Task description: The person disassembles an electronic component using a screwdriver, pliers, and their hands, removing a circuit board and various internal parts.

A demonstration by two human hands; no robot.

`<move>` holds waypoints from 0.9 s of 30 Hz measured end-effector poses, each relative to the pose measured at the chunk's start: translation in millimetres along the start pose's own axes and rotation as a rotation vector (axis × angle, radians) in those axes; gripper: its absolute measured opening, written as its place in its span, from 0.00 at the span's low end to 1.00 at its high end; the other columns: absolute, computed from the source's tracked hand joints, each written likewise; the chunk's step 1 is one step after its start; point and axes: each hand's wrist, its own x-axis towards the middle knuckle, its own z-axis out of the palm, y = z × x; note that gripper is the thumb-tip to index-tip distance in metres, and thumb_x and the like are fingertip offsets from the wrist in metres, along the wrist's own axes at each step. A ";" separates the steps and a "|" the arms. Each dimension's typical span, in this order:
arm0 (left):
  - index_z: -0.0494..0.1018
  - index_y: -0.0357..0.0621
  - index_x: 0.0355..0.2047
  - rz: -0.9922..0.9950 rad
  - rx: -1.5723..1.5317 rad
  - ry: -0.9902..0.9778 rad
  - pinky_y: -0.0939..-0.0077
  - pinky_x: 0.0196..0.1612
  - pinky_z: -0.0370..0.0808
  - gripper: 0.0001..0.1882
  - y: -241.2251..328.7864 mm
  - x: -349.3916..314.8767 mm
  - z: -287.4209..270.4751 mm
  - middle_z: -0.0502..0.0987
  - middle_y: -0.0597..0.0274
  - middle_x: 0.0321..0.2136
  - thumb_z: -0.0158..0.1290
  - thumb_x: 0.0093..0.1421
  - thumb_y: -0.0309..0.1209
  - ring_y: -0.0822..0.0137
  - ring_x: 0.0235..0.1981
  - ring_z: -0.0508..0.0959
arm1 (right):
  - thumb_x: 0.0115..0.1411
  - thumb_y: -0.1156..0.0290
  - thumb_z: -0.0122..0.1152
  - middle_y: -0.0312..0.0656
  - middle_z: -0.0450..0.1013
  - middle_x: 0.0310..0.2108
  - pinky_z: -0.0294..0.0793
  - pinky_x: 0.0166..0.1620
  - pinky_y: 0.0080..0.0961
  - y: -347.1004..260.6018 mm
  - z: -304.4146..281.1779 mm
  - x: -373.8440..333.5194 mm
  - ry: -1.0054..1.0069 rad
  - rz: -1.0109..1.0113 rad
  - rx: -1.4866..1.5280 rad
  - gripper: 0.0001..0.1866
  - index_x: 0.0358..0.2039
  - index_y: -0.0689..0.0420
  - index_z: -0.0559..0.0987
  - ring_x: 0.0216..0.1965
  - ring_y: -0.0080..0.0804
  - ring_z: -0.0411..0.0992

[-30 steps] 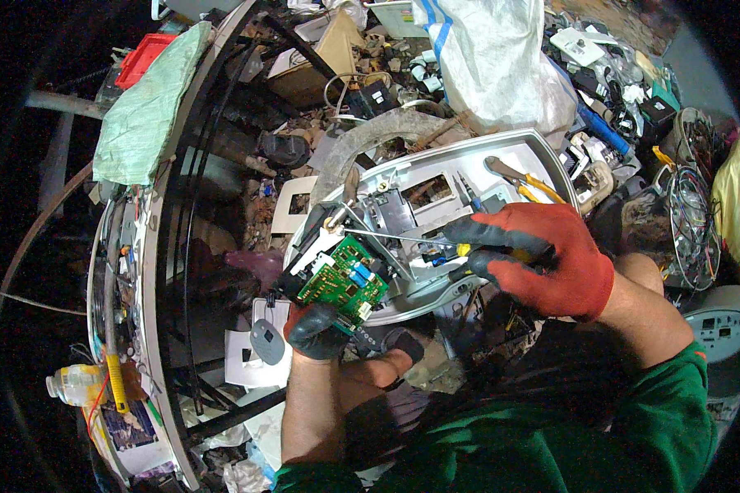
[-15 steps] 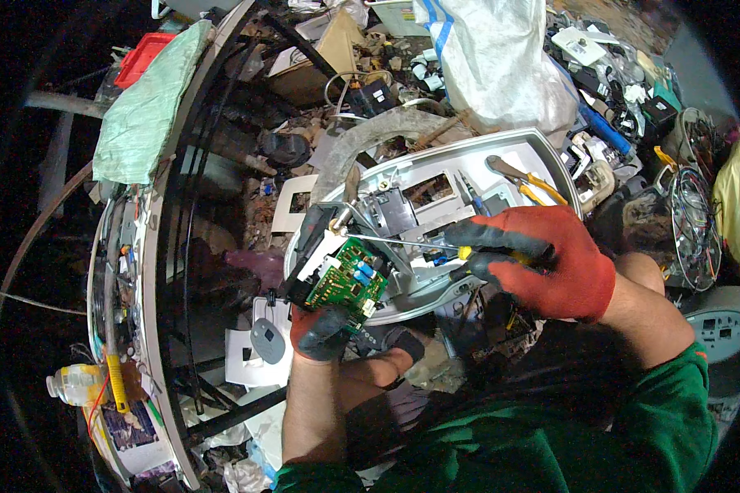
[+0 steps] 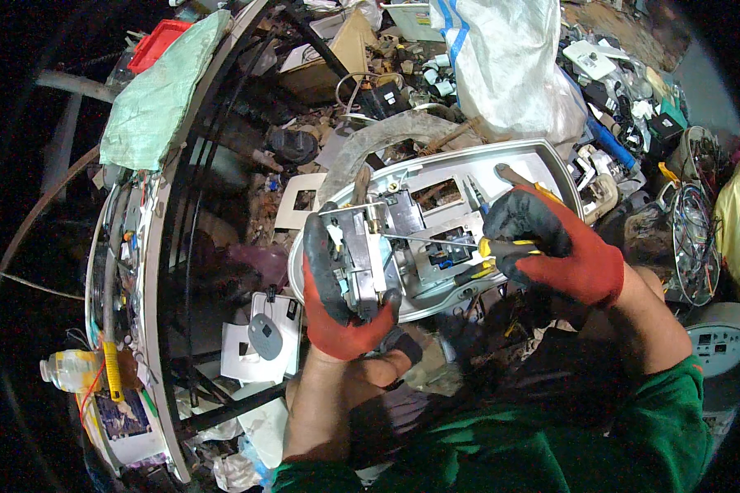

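Note:
My left hand (image 3: 344, 335), in a red and black work glove, is closed around an electronic module (image 3: 360, 251) with a grey-black housing and a white strip along its side. My right hand (image 3: 580, 263), gloved the same way, grips a screwdriver (image 3: 487, 246) with a yellow and black handle. Its thin shaft points left, and the tip reaches the module's upper right side near a small brass-coloured part. Both hands are over a white plastic casing (image 3: 551, 158) used like a tray. Inside it lie another yellow-and-black-handled tool (image 3: 475, 272) and pliers (image 3: 514, 176), partly hidden by my right hand.
A white woven sack (image 3: 510, 74) stands beyond the casing. Scrap electronics (image 3: 596, 62) are heaped at the far right, above a bundle of wires (image 3: 697, 218). On the left runs a metal frame (image 3: 168, 246) with a plastic bottle (image 3: 70, 371) beside it. A white plate (image 3: 247, 352) lies near my left forearm.
The module has been turned in my left hand: its green circuit board faced up before, and now its housing does. My right hand and the screwdriver have shifted slightly right.

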 end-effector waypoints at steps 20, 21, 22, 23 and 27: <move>0.53 0.45 0.68 0.409 0.326 -0.129 0.36 0.61 0.58 0.54 -8.3 -7.0 16.3 0.58 0.34 0.63 0.66 0.43 0.48 0.32 0.61 0.62 | 0.63 0.70 0.61 0.35 0.72 0.44 0.69 0.25 0.17 16.1 40.3 33.2 0.033 0.227 0.662 0.18 0.54 0.57 0.73 0.25 0.19 0.71; 0.52 0.47 0.69 0.400 0.310 -0.138 0.36 0.61 0.58 0.54 -10.1 -12.7 19.9 0.57 0.34 0.64 0.65 0.45 0.50 0.31 0.61 0.62 | 0.63 0.71 0.61 0.36 0.71 0.47 0.71 0.31 0.18 29.6 38.2 35.9 -0.011 0.041 0.455 0.18 0.53 0.58 0.74 0.30 0.19 0.72; 0.51 0.49 0.69 0.397 0.286 -0.140 0.35 0.61 0.58 0.54 -10.4 -13.5 22.5 0.56 0.35 0.64 0.64 0.46 0.52 0.31 0.61 0.62 | 0.63 0.72 0.62 0.36 0.70 0.49 0.74 0.36 0.18 38.1 36.7 40.2 -0.013 -0.149 0.255 0.18 0.53 0.58 0.75 0.36 0.19 0.73; 0.50 0.51 0.70 0.393 0.259 -0.141 0.34 0.61 0.58 0.54 -10.3 -14.7 26.0 0.55 0.35 0.65 0.64 0.47 0.53 0.30 0.61 0.62 | 0.62 0.72 0.62 0.38 0.69 0.50 0.74 0.38 0.19 43.2 33.6 39.3 -0.038 -0.155 0.243 0.18 0.53 0.59 0.74 0.39 0.20 0.73; 0.46 0.57 0.71 0.389 0.255 -0.167 0.30 0.60 0.57 0.56 -10.6 -14.4 27.3 0.52 0.35 0.66 0.64 0.47 0.53 0.28 0.61 0.61 | 0.62 0.75 0.61 0.41 0.69 0.52 0.75 0.42 0.22 30.0 35.9 37.3 -0.071 0.075 0.649 0.22 0.56 0.59 0.72 0.44 0.22 0.73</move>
